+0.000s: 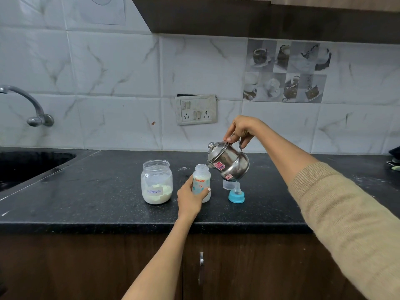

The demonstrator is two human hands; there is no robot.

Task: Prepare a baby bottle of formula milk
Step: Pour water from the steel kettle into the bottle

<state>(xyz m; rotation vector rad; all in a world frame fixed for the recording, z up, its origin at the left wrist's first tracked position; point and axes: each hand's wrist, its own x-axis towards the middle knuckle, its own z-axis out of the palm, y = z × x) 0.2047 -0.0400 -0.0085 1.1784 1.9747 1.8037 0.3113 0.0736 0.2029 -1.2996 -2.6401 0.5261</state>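
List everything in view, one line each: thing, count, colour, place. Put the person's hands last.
kettle: one, steel, tilted, spout at the bottle's mouth
bottle: one, clear with print, upright on the counter
jar: one, clear, labelled Formula, part full of pale powder, left of the bottle
teat: one, clear on a blue ring, right of the bottle
cap: one, clear, behind the teat
counter: one, black
sink: one, black, far left
tap: one, metal, on the wall over the sink
socket: one, white, on the wall
left hand: grips the bottle
right hand: holds the kettle's handle
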